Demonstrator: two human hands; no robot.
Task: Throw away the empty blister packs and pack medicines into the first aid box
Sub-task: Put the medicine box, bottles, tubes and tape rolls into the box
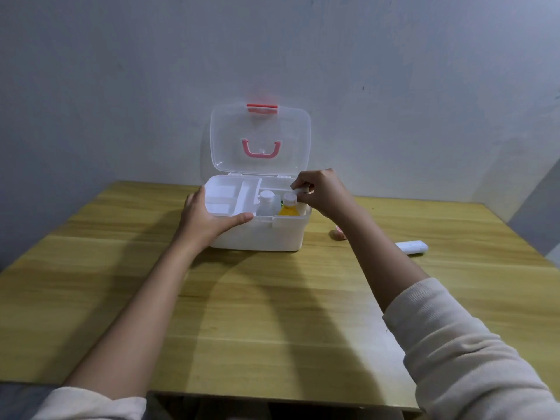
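A white first aid box (266,234) stands on the wooden table with its clear lid (260,137) upright against the wall. A white divided tray (231,197) fills its left half. In the right half stand a clear bottle with a white cap (267,201) and an orange-yellow bottle (288,207). My left hand (206,216) holds the box's front left corner, thumb along the rim. My right hand (321,189) is over the box's right side and pinches a small white item (300,189), partly hidden by the fingers.
On the table right of the box lie a small pink and white round item (339,232) and a white oblong tube-like case (412,247). The grey wall stands directly behind the box. The table's near edge runs just below my forearms.
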